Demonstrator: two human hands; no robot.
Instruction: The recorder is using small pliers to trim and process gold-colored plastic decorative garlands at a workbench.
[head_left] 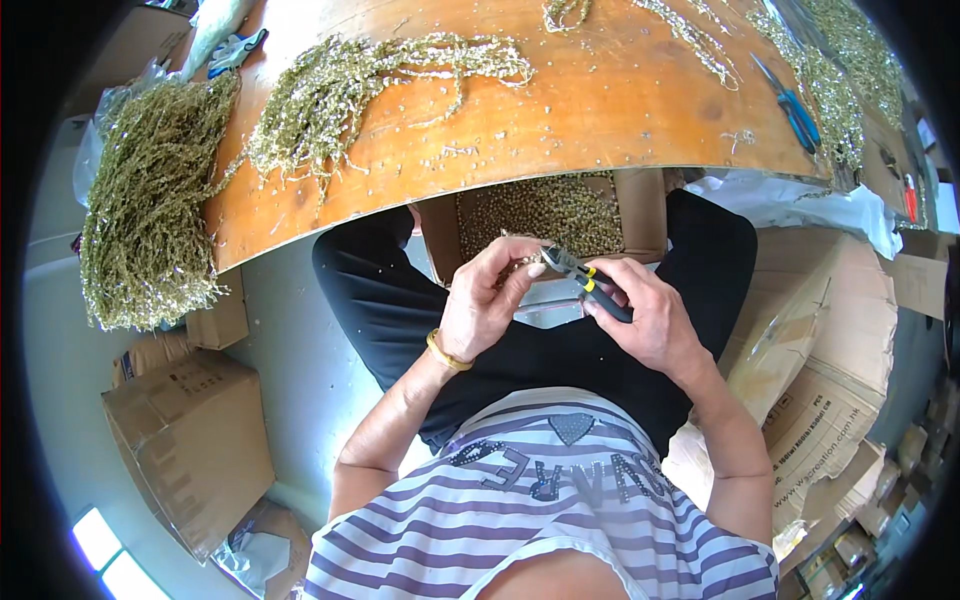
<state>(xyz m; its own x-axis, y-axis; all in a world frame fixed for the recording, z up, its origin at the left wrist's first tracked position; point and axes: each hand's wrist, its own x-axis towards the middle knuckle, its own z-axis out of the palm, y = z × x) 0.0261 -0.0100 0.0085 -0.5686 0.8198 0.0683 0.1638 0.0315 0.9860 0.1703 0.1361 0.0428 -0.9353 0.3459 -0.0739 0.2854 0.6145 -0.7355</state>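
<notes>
Over my lap, my right hand [645, 312] is wrapped round a pair of cutting pliers [607, 299] with black and yellow handles. The metal jaws point up and left, right at the fingertips of my left hand [488, 298]. Those fingers are pinched on a small piece of gold bead strand [513, 268], mostly hidden by the thumb and fingers. Just beyond both hands a cardboard box [641, 215] holds many loose gold beads [545, 215], partly under the table edge.
The curved wooden table [600, 110] carries a gold strand bundle [330, 100], with scattered beads around it. A thicker bundle [150, 200] hangs over its left edge. Blue-handled pliers [797, 118] lie at the right. Cardboard boxes [195, 440] stand left, and flattened cardboard [830, 370] lies right.
</notes>
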